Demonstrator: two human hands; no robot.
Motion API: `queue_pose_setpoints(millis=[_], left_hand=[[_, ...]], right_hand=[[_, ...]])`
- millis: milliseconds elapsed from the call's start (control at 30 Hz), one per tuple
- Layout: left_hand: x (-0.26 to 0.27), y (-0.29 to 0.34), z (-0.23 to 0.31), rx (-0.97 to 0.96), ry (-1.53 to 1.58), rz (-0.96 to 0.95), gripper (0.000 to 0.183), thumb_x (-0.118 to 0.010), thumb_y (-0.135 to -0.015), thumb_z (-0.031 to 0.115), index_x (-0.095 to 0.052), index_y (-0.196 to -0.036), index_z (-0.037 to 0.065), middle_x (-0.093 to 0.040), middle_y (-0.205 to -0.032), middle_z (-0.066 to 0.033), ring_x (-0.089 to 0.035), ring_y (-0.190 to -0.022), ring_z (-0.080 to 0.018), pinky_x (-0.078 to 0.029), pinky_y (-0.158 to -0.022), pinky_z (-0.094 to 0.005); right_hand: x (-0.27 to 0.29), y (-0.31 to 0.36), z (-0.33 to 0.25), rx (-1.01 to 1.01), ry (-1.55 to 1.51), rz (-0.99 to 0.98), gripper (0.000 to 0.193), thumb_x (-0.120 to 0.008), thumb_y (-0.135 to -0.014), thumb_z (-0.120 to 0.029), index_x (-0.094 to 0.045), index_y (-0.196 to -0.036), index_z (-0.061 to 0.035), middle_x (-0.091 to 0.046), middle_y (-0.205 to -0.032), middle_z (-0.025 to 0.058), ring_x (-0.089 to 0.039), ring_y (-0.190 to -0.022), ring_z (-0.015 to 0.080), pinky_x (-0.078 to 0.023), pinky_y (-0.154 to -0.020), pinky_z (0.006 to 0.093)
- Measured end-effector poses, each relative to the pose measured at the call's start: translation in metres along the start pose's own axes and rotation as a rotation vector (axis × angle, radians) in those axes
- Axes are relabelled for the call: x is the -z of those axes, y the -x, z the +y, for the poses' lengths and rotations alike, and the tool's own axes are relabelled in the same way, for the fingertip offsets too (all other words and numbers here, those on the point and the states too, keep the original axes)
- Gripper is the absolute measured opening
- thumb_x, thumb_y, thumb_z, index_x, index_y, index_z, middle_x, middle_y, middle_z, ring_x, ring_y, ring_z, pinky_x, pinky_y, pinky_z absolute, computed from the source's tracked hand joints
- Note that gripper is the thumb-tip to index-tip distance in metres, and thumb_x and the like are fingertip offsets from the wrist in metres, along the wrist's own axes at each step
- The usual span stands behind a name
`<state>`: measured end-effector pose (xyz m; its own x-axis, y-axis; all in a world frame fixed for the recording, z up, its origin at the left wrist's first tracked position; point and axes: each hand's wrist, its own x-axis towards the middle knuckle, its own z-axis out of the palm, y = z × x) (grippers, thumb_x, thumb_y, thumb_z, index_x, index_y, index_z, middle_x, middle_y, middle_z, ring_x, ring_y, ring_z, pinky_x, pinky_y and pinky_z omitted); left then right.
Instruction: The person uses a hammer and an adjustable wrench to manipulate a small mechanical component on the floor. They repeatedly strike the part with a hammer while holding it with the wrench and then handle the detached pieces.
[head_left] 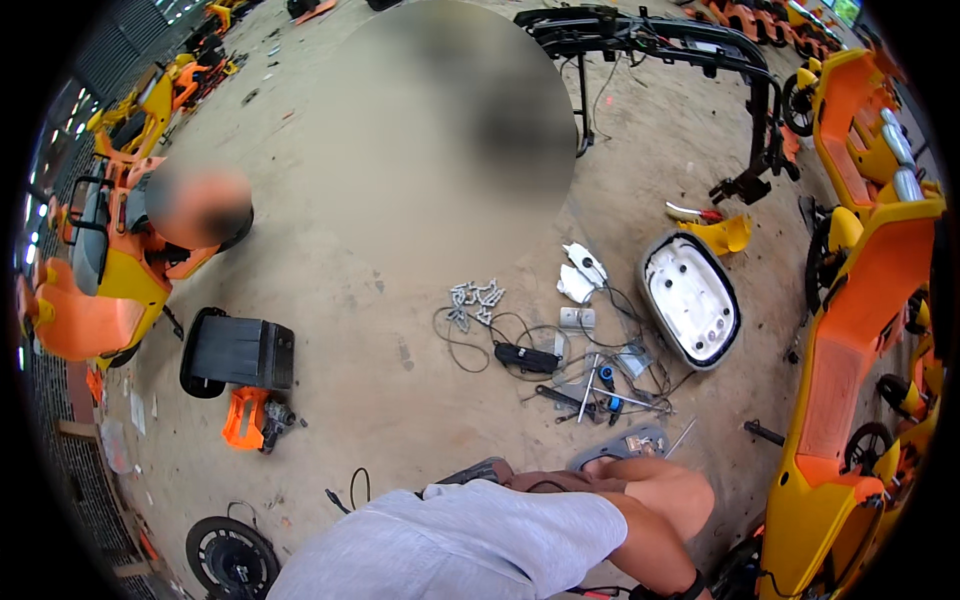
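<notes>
Neither of my hands shows. At the lower edge are a light grey shirt (450,545), a bent bare knee (680,495) and a bare arm (645,535) with a dark band at its wrist; the hand beyond is cut off. A grey sandal (640,440) rests on the ground beside loose tools. Among them are a blue-and-black tool (609,385), a thin metal rod (588,390) and a black cable-like bundle (525,357). A silver chain (475,300) lies farther left, and a white-lined grey shell (692,298) lies to the right.
Orange-and-yellow scooter bodies stand at right (825,370) and left (120,310). A black frame (760,100) stands far right. A black box (240,352), an orange part (243,418) and a wheel (232,558) lie at left. Two blurred patches hide parts of the scene.
</notes>
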<state>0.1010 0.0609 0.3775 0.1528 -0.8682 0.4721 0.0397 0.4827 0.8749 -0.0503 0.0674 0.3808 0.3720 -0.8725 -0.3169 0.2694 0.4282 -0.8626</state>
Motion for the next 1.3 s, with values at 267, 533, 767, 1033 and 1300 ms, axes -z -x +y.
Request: queue_pose_setpoints(millis=[267,533,767,1033,1300], left_hand=[[-0.019,-0.014,-0.024,-0.044,-0.036,0.0,0.063,-0.078,-0.067,0.056,-0.069,-0.1,0.003,-0.069,-0.092,-0.0162,-0.065,-0.09,-0.0296,-0.05,-0.084,-0.0406],[-0.046,-0.021,-0.038,0.076,0.22,-0.071,0.049,-0.078,-0.069,0.048,-0.071,-0.089,0.004,-0.071,-0.079,-0.0096,-0.067,-0.073,-0.0278,-0.054,-0.07,-0.0381],[-0.07,-0.01,-0.045,0.122,-0.21,0.032,0.041,-0.076,-0.073,0.044,-0.072,-0.09,0.006,-0.071,-0.084,-0.0107,-0.068,-0.073,-0.0256,-0.055,-0.066,-0.036],[-0.051,-0.004,-0.06,0.096,-0.05,0.033,0.025,-0.066,-0.08,0.027,-0.067,-0.087,0.003,-0.061,-0.065,-0.0055,-0.06,-0.061,-0.0164,-0.049,-0.056,-0.0356],[-0.046,-0.021,-0.03,0.315,-0.041,-0.123,0.032,-0.08,-0.075,0.022,-0.07,-0.097,0.002,-0.053,-0.067,0.0027,-0.04,-0.058,-0.0033,-0.031,-0.05,-0.0213]], right_hand=[[0.018,-0.028,-0.019,0.075,-0.099,0.033,0.034,-0.057,-0.086,-0.035,-0.059,-0.106,-0.0078,-0.058,-0.077,0.0015,-0.049,-0.059,0.0127,-0.04,-0.053,0.0263],[0.081,-0.057,-0.037,0.063,-0.153,-0.027,0.033,-0.056,-0.088,-0.033,-0.058,-0.108,-0.0071,-0.059,-0.085,0.0023,-0.051,-0.067,0.0127,-0.041,-0.058,0.0267],[0.144,-0.068,-0.019,-0.102,-0.077,-0.231,0.032,-0.054,-0.091,-0.031,-0.058,-0.112,-0.0063,-0.06,-0.096,0.0042,-0.055,-0.079,0.0139,-0.044,-0.067,0.0284],[0.124,-0.046,-0.02,0.056,0.024,-0.034,0.032,-0.052,-0.094,-0.028,-0.057,-0.116,-0.0053,-0.061,-0.108,0.0065,-0.058,-0.094,0.0152,-0.047,-0.077,0.0304],[0.087,-0.036,-0.051,0.3,0.415,0.048,0.028,-0.061,-0.089,-0.008,-0.06,-0.115,0.0032,-0.066,-0.103,0.0085,-0.06,-0.088,0.0114,-0.048,-0.072,0.0237]])
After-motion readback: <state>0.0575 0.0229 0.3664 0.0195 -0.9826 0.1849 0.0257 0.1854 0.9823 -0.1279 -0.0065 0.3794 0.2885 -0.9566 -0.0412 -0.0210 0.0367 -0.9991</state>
